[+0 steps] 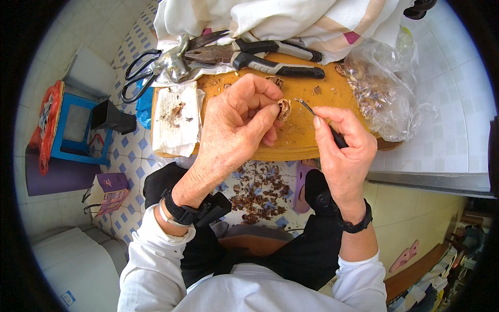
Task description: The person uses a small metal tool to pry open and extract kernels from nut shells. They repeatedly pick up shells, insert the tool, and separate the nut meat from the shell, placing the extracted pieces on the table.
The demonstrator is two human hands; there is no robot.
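Between the thumb and fingers of my left hand is a piece of cracked walnut, its broken side turned to the right. My right hand grips a thin dark pick, its handle running back into the palm. The pick's tip, with a pale bit on it, is a short way right of the walnut and apart from it. Both hands are over a yellow-brown wooden tabletop. Another walnut piece lies just beyond my left fingers, and a small shell fragment lies farther right.
Pliers and black-handled scissors lie across the far side, near a white cloth. A paper towel with crumbs is at left. At right sits a clear plastic bag of nut pieces. Shell litter covers the floor below.
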